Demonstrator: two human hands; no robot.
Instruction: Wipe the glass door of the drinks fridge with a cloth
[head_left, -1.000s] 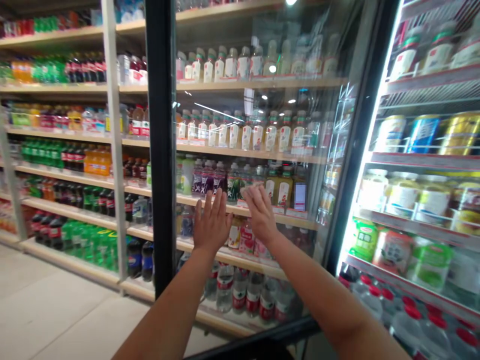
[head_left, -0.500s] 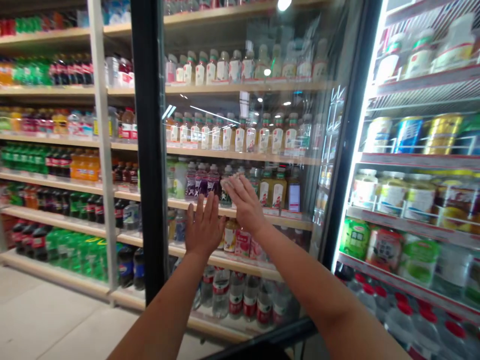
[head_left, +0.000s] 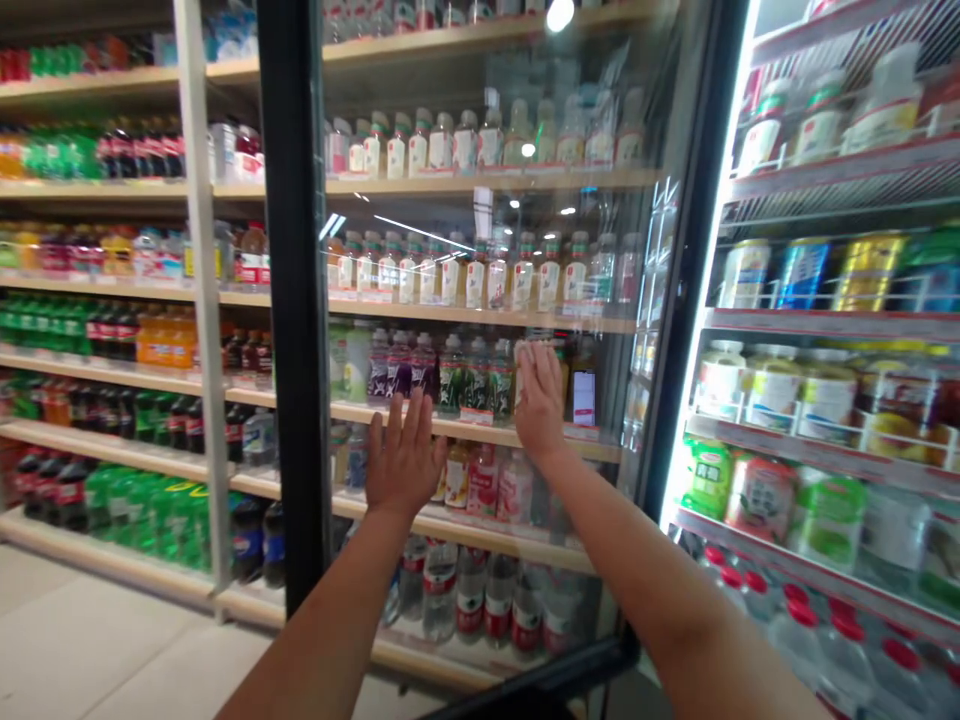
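My left hand is raised with its fingers spread, palm flat against the glass door of a drinks fridge, which stands swung open. My right hand lies flat on the same glass, up and to the right of the left, fingers stretched upward and together. A small pale patch shows at its fingertips; I cannot make out what it is. Through the glass I see store shelves with rows of bottles.
The door's black frame runs upright on the left. The lit fridge interior on the right holds cans, jars and red-capped bottles. Open wooden shelves of soft drinks line the left wall above a pale tiled floor.
My right hand slid left across the glass, then back to the right and slightly up. The left hand stayed almost in place. The view shifted a little to the right.
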